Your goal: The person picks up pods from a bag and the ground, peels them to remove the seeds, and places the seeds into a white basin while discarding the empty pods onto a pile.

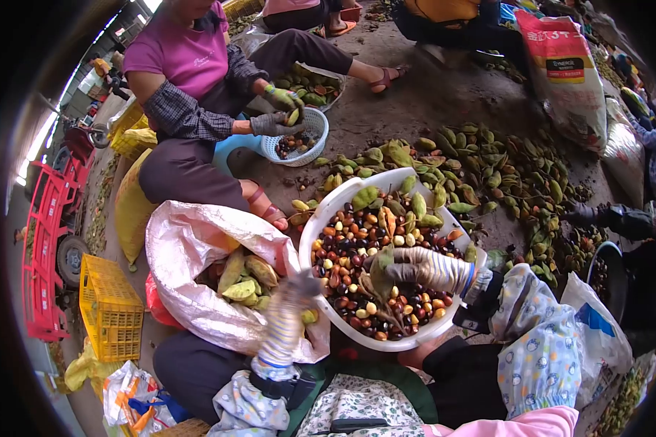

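On my feed, a dull grey-brown floor (pixel 361 131) spreads out; a red-framed vehicle (pixel 45 255) stands at far left, beneath a bright white strip of light (pixel 45 138).

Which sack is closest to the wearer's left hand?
The pale, open sack with green pods inside, beside the left hand; the yellow sack and red-topped sack are farther off.

Produce shed — heaped pods (pixel 492 166), yellow crate (pixel 111 336)

Brown floor (pixel 361 131) — scattered green pods (pixel 494 179)
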`<act>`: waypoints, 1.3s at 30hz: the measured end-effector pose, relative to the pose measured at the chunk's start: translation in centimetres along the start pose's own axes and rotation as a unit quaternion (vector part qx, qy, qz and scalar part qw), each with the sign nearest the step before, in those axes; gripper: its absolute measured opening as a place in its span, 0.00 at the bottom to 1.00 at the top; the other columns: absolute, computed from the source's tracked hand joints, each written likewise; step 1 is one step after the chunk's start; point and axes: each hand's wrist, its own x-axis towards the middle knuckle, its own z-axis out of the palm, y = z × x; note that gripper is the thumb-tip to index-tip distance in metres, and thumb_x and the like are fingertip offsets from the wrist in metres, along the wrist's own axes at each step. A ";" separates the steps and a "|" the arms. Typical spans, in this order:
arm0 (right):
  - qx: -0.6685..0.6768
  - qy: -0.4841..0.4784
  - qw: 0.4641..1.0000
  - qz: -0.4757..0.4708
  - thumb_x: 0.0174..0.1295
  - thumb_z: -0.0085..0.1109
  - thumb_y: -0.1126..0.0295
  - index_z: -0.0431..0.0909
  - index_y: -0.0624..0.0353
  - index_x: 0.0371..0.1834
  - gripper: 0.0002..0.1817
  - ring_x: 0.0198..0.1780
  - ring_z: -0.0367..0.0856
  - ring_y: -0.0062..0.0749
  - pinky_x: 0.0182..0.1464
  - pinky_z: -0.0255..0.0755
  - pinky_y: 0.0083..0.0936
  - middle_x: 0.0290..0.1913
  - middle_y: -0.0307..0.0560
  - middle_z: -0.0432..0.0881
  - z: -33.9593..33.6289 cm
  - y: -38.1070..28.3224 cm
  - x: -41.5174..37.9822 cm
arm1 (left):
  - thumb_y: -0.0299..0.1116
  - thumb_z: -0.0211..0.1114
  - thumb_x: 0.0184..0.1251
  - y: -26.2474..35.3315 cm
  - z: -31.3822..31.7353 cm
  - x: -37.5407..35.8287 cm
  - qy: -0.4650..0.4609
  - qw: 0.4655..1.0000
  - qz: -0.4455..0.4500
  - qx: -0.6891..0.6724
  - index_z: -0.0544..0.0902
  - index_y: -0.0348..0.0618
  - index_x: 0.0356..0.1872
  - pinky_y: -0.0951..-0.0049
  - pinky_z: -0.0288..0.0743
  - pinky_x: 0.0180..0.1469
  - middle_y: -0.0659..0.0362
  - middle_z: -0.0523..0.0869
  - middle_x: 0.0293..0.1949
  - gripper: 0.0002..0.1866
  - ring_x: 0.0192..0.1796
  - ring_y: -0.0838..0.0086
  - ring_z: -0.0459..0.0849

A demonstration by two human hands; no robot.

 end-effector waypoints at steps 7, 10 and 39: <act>0.036 -0.107 0.993 0.022 0.65 0.56 0.64 0.68 0.62 0.60 0.23 0.52 0.72 0.18 0.55 0.67 0.22 0.50 0.37 0.78 2.9 -0.5 0.2 | 0.41 0.55 0.71 0.1 4.2 -1.3 -0.291 0.954 -0.075 0.002 0.70 0.34 0.58 0.75 0.67 0.57 0.57 0.78 0.51 0.22 0.52 0.77 0.75; -0.086 -0.046 0.995 -0.028 0.65 0.56 0.64 0.66 0.63 0.62 0.25 0.52 0.72 0.19 0.56 0.67 0.22 0.51 0.37 0.78 3.0 -0.5 0.3 | 0.35 0.58 0.69 0.1 5.1 -1.8 -0.275 0.947 -0.137 -0.091 0.71 0.36 0.57 0.77 0.68 0.55 0.61 0.79 0.48 0.20 0.49 0.79 0.76; -0.143 -0.010 0.989 -0.041 0.52 0.70 0.60 0.72 0.61 0.46 0.24 0.40 0.76 0.27 0.42 0.71 0.27 0.38 0.42 0.79 2.9 1.5 1.7 | 0.53 0.47 0.72 0.7 4.7 -1.4 -0.208 0.964 -0.151 -0.064 0.75 0.35 0.55 0.75 0.69 0.51 0.61 0.82 0.43 0.29 0.46 0.78 0.77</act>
